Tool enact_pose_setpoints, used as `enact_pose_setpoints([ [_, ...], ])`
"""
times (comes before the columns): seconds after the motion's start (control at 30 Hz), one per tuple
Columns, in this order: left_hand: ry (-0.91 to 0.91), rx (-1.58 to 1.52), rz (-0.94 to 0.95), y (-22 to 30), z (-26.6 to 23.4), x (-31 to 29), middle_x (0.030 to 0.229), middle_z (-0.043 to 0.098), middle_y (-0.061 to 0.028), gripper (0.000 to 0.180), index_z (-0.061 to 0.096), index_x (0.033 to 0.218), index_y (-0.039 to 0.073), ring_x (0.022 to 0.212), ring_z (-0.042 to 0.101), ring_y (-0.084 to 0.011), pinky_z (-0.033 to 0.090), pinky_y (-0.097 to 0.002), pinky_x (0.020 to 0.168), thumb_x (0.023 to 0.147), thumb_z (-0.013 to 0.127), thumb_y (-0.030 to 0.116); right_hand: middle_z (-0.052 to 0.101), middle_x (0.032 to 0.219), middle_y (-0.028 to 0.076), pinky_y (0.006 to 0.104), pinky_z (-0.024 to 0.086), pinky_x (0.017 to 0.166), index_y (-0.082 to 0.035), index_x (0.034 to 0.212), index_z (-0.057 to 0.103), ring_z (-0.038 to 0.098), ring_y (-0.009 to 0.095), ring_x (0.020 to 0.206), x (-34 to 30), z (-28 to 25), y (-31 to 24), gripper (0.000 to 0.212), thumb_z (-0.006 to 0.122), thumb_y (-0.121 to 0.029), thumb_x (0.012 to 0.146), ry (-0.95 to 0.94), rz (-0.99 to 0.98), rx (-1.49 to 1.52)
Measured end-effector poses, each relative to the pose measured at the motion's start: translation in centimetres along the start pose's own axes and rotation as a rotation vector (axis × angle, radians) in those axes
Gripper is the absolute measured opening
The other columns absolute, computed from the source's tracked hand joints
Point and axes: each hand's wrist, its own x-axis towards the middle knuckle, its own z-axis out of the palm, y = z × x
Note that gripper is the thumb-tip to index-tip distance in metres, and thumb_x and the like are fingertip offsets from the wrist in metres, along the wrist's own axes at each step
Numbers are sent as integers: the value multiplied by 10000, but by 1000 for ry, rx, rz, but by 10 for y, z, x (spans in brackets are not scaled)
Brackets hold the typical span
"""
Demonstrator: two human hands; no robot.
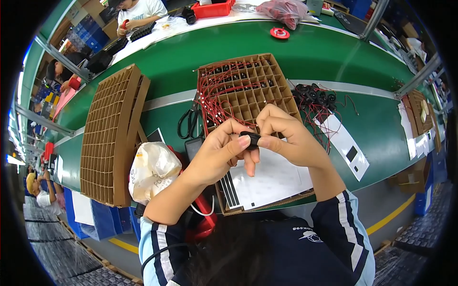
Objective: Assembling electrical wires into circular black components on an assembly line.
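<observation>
Between my two hands is a small round black part (250,139). My left hand (217,150) pinches it with the thumb on top, some fingers curled beneath. From the other side, the thumb and forefinger of my right hand (288,140) press on its edge. Just beyond my hands lies a cardboard divider box (281,95), its cells partly filled with black parts trailing red wires (212,102). White paper (279,176) covers its near part, beside a sheet with black strips (230,190). My hands hide some of the cells.
Stacked divider trays (107,138) stand at the left, with a white plastic bag (155,169) beside them. Black-handled scissors (189,123) lie left of the box. Black round parts (317,95) with tangled wires sit right. A red disc-like piece (280,33) rests on the green belt (334,55).
</observation>
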Motion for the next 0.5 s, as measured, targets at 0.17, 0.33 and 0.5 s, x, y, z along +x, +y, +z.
enact_pose_setpoints([
  [0.17, 23, -126, 6, 0, 2, 3, 743, 589, -144, 177, 377, 918, 34, 550, 604, -219, 467, -252, 508, 881, 501, 155, 404, 838, 37, 225, 320, 640, -34, 695, 501, 389, 114, 731, -1, 1, -2, 204, 598, -182, 795, 45, 15, -29],
  [0.33, 32, -20, 82, -4, 2, 3, 736, 589, -158, 208, 350, 916, 30, 554, 607, -222, 471, -263, 494, 868, 522, 135, 403, 840, 39, 227, 336, 645, -33, 700, 509, 399, 122, 742, -2, 5, -3, 199, 609, -182, 786, 39, 46, -51],
  [0.5, -89, -100, 48, -3, -2, 2, 726, 598, -157, 230, 348, 926, 33, 533, 608, -227, 466, -254, 485, 862, 536, 150, 399, 821, 44, 259, 350, 665, -35, 666, 493, 419, 145, 769, -2, 3, -8, 255, 669, -204, 741, 56, 41, -111],
])
